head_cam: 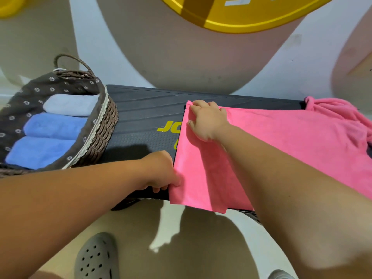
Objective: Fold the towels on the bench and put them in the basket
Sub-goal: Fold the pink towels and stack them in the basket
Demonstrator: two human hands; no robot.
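Hands pinched pink towel [271,141] spread on bench [141,109]: left hand [161,170] near corner, right hand [207,119] far corner. Basket [104,125] held three folded towels.

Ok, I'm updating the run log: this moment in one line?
pink towel: spread on bench | left hand: pinches near corner | right hand: pinches far corner | basket: three folded towels

The pink towel [271,141] half-covers the yellow lettering [168,126] — "JO", perhaps — and the basket [106,127] runs off left.
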